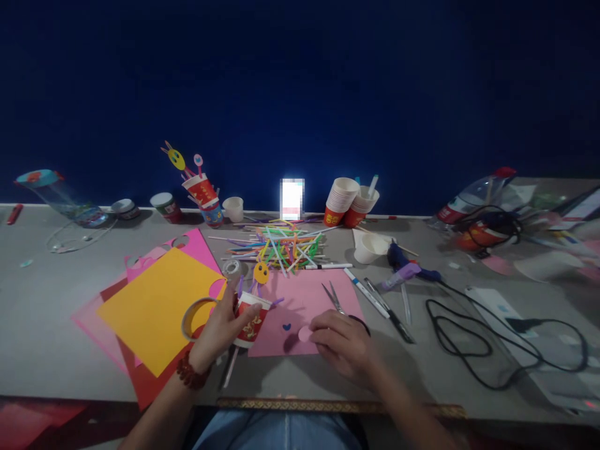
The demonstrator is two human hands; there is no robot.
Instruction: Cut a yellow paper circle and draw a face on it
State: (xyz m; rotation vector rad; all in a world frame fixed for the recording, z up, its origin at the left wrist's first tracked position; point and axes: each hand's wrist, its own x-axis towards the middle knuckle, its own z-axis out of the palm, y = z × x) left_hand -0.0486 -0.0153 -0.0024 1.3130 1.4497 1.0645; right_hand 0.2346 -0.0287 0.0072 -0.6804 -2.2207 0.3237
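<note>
My left hand (220,331) is wrapped round a small red paper cup (250,319) that stands on the grey table (56,300); straw pieces and a yellow round paper face (261,273) stick out of the cup. My right hand (340,344) rests on a pink paper sheet (307,309), its fingertips pinching a small pink paper circle (304,334). A tiny dark blue heart (287,327) lies on the pink sheet between my hands. Scissors (334,299) lie on the sheet just beyond my right hand.
Orange, pink and red paper sheets (154,306) and a tape roll (197,315) lie at left. A pile of coloured straws (281,247), stacked paper cups (349,203), pens (375,300), a glue gun (407,269) with black cable (469,337), bottles and clutter fill the back and right.
</note>
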